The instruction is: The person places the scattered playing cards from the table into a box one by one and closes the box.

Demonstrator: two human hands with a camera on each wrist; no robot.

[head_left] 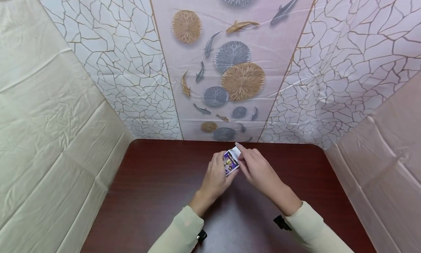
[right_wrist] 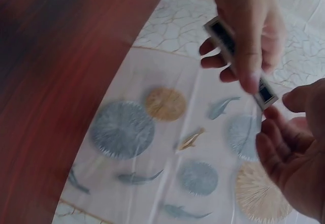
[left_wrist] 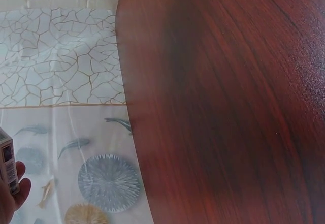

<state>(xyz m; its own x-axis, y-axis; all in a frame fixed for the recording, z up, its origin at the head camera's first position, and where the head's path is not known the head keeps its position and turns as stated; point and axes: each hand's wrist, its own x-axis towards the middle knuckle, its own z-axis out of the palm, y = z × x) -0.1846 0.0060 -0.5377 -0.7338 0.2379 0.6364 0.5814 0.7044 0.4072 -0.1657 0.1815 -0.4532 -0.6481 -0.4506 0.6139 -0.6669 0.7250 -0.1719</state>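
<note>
My left hand (head_left: 214, 177) grips a small card box (head_left: 231, 164) with a purple and yellow picture on its front, held up and tilted above the table. A pale flap (head_left: 235, 151) stands out at the box's upper end. Right by that end is my right hand (head_left: 261, 170), its index finger reaching along the flap and its thumb near the box's side. The right wrist view has the left thumb lying across the box's narrow dark side (right_wrist: 221, 35), with the right fingertips (right_wrist: 269, 127) at its lower end, thumb and fingers apart. In the left wrist view, only the box's edge (left_wrist: 8, 163) and some fingers show.
A dark red-brown wooden table (head_left: 158, 187) lies under both hands. Behind it hangs a patterned cloth (head_left: 204, 99) with fish and round leaves. Plain beige cloth walls (head_left: 49, 154) rise on the left and right.
</note>
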